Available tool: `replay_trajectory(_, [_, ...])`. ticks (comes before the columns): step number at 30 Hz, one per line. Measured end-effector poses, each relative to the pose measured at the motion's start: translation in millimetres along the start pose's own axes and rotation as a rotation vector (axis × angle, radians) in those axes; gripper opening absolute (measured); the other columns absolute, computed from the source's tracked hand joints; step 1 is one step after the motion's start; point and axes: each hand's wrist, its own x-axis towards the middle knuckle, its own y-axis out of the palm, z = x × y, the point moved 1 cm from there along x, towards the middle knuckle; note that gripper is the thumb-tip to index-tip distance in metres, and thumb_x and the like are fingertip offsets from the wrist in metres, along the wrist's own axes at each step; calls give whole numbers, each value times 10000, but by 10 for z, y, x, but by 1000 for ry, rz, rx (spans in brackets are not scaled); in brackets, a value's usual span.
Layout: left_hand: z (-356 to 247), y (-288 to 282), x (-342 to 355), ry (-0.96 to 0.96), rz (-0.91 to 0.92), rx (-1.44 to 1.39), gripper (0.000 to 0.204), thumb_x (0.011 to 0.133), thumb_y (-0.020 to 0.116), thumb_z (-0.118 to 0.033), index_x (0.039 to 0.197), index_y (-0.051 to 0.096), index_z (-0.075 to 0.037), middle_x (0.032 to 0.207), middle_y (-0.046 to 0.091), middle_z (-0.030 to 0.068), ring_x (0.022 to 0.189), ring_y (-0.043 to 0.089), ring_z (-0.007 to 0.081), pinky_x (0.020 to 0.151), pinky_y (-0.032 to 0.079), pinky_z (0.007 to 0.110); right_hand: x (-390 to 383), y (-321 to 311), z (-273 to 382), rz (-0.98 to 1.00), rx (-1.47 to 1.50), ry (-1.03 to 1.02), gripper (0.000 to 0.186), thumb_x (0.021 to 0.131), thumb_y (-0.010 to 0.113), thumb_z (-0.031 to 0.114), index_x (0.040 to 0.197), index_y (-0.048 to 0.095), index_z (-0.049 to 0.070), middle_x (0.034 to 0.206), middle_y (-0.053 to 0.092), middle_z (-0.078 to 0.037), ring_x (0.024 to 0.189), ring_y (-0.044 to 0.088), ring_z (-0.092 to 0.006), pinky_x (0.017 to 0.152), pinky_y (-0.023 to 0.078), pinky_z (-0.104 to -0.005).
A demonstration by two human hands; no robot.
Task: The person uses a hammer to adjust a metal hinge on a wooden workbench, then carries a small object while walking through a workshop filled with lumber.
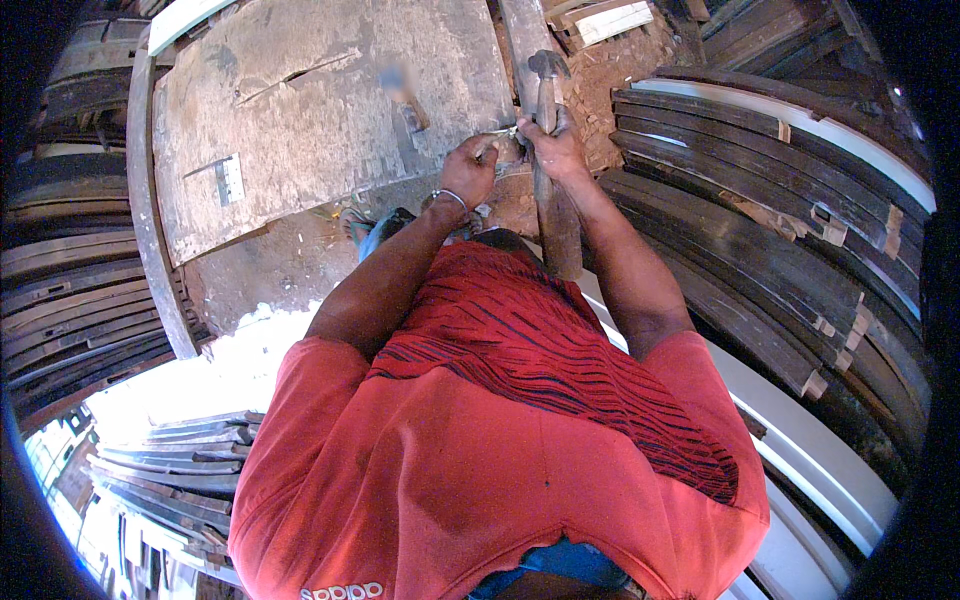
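In my right hand (pixel 560 150) is a hammer (pixel 560 235), its handle running between the palm and fingers, its dark head up at the far end and the handle's thick end toward my body. Just left of it, my left hand (pixel 470 172) is closed, its fingertips close to those of the right. A small pale, thin piece shows between the two hands, too small to name. Both hands are by the near right corner of a worn wooden board (pixel 330 110). On that board lies a small tool with a brown handle (pixel 412 112), partly blurred near a blue patch.
A light square piece (pixel 229 180) lies at the board's left. A long wooden beam (pixel 155 200) runs along its left side. Dark timber pieces (pixel 760 150) are stacked to the right, with more timber (pixel 75 290) on the left. Reddish dirt and chips (pixel 595 100) cover ground beyond the hammer.
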Motion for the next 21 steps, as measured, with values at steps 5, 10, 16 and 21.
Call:
replay_trajectory(5, [-105,-50,-3,59,-27,95,270,885,621,-209,1111,685,-78,926,715,174,799,700,269,748,541,384,24,11,-20,16,21,-3,399,784,770,228,1082,601,23,910,692,-122,837,664,-234,763,529,-384])
replay_trajectory(10, [-272,-113,19,103,-44,139,259,872,617,-217,1082,696,-88,967,700,183,878,678,343,804,538,426,-197,-234,17,-16,-87,-66,385,860,729,250,1122,583,9,938,669,-68,841,622,-162,760,508,-343])
replay_trajectory(16, [-95,-96,79,197,-61,214,246,864,632,-206,1070,700,-90,1055,684,190,993,641,381,883,517,448,-713,-626,292,132,-151,-144,509,862,717,279,1247,531,4,1074,649,-165,991,623,-253,916,479,-381])
replay_trajectory(21, [-122,-105,39,262,-84,204,265,863,625,-217,1064,697,-58,1145,658,186,1078,602,396,933,500,439,-990,-743,304,252,-275,-37,530,867,714,311,1260,542,-1,1143,636,-196,1077,613,-288,952,471,-402])
